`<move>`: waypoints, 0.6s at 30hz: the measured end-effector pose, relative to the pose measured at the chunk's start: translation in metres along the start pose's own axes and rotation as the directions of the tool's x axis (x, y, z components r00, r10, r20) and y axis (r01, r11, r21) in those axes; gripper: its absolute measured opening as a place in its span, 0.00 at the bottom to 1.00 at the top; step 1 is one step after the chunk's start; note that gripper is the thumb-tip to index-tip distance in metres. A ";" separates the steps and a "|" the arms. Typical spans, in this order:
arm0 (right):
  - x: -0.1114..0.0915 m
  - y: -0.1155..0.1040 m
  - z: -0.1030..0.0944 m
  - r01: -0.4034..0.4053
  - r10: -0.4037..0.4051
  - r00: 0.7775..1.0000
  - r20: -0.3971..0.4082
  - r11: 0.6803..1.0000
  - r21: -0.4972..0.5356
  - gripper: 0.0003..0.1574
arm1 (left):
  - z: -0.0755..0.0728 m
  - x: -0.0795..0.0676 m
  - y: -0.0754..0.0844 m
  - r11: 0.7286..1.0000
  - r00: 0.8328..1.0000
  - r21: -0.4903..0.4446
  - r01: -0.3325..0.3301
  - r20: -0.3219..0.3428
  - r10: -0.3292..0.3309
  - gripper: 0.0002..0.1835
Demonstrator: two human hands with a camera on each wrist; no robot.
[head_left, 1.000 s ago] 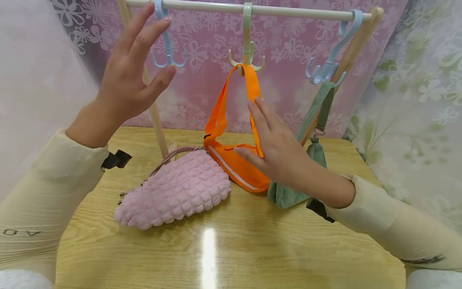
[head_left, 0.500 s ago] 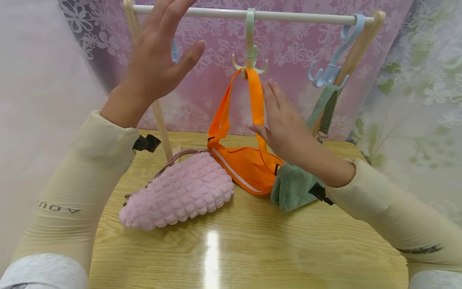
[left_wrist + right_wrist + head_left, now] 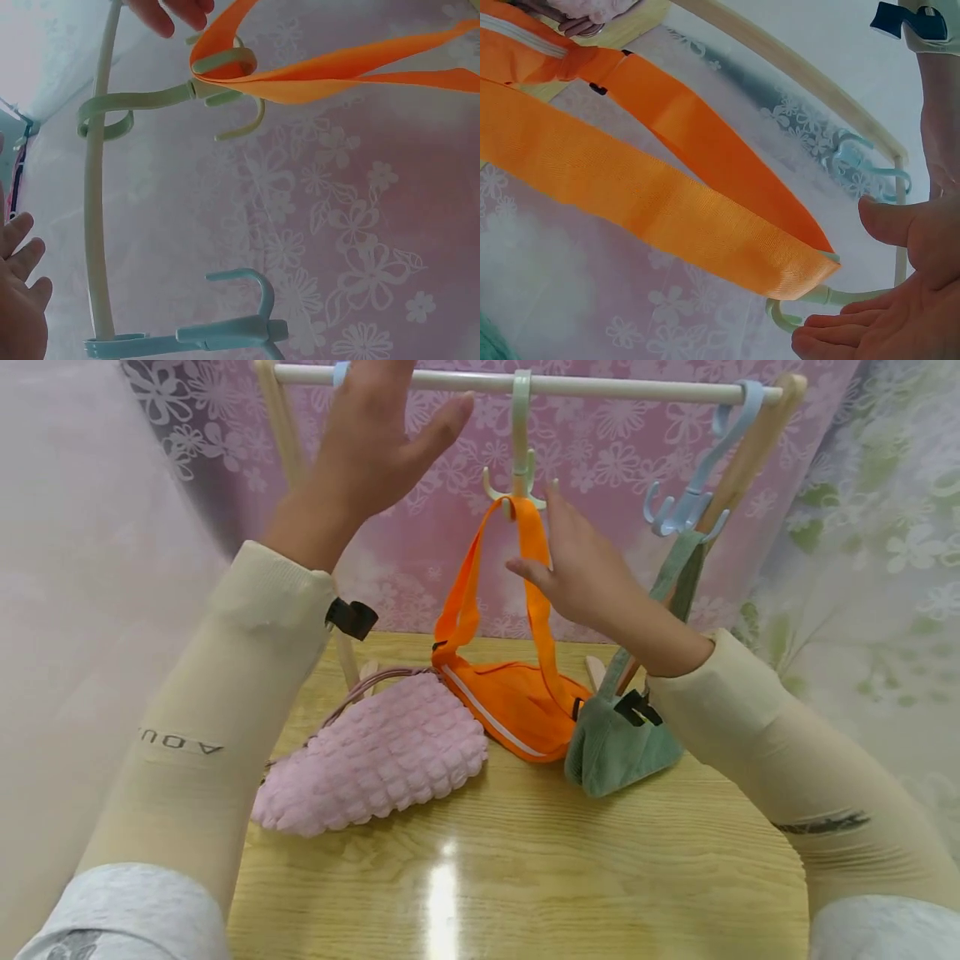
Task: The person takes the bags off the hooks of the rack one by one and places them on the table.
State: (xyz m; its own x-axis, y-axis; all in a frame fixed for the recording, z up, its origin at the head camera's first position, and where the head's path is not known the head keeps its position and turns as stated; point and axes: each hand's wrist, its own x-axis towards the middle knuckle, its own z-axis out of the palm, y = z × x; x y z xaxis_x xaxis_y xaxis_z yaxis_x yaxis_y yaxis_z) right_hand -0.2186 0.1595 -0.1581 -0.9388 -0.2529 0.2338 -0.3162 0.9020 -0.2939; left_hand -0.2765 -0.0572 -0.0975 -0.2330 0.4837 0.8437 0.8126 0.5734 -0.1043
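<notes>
An orange waist bag [image 3: 517, 710] rests on the table, its strap [image 3: 534, 556] looped over a prong of the pale green hook hanger [image 3: 519, 452]. My right hand [image 3: 592, 568] stands just right of that strap with straight fingers and its thumb out. In the right wrist view its palm [image 3: 915, 300] faces the camera, fingertips close by the hanger's prongs. My left hand [image 3: 367, 456] is raised before the rail with fingers spread, holding nothing. It hides most of the left blue hook hanger [image 3: 341, 372]; the left wrist view shows that blue hanger [image 3: 225, 334] below the green one.
A pink puffy handbag [image 3: 382, 752] lies left of the orange bag on the wooden table [image 3: 525, 877]. A green corduroy bag [image 3: 618, 747] hangs by its strap from the right blue hook hanger [image 3: 686, 510]. The white rail [image 3: 630, 389] spans a wooden frame before a floral curtain.
My left hand has moved up and to the right, covering the left blue hanger. My right hand has come off the front of the orange strap and risen beside the green hanger.
</notes>
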 end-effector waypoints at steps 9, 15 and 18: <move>0.017 0.002 0.000 -0.117 0.116 0.992 0.045 0.993 0.033 0.56 | 0.009 0.013 0.003 0.992 0.993 0.100 0.081 0.076 -0.088 0.31; 0.024 0.006 -0.002 -0.168 0.164 0.985 0.062 0.983 0.073 0.52 | 0.021 0.025 0.002 0.990 0.990 0.142 0.026 0.131 -0.044 0.33; 0.026 0.008 -0.001 -0.172 0.168 0.985 0.049 0.983 0.071 0.50 | 0.027 0.029 0.002 0.987 0.986 0.160 0.002 0.167 -0.029 0.35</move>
State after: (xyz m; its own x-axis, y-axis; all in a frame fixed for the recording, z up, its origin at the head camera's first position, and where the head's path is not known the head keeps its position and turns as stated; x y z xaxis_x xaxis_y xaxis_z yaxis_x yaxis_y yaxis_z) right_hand -0.2456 0.1609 -0.1533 -0.9842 -0.1140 0.1356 -0.1592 0.9048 -0.3950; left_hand -0.2961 -0.0244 -0.0879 -0.3424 0.5703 0.7467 0.7163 0.6727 -0.1853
